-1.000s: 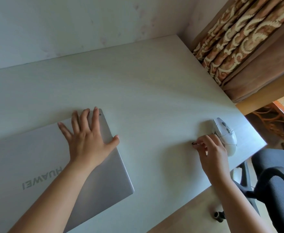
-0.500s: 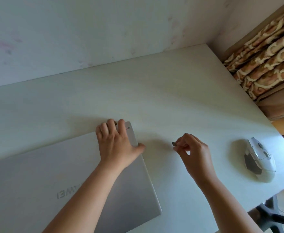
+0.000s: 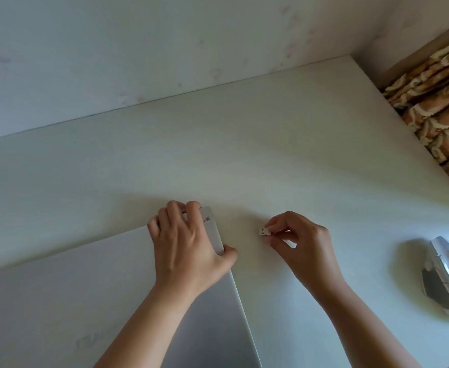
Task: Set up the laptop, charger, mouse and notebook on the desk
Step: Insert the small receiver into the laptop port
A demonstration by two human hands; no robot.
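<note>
A closed silver laptop (image 3: 85, 301) lies flat at the near left of the white desk (image 3: 271, 144). My left hand (image 3: 186, 243) presses on its far right corner, fingers curled over the back edge and thumb against the right side. My right hand (image 3: 300, 245) pinches a tiny USB receiver (image 3: 263, 231) between thumb and fingers, its metal plug pointing left toward the laptop's right side, a short gap away. A white and grey mouse (image 3: 446, 280) rests on the desk at the far right. No charger or notebook is in view.
A pale wall (image 3: 165, 49) runs along the desk's back edge. A brown patterned curtain (image 3: 441, 102) hangs past the desk's right edge. A dark sliver of a chair shows at the bottom right corner.
My right hand left the mouse and carried the receiver leftward to near the laptop's right side. My left hand's fingers curled over the laptop's back corner. The camera view swung left.
</note>
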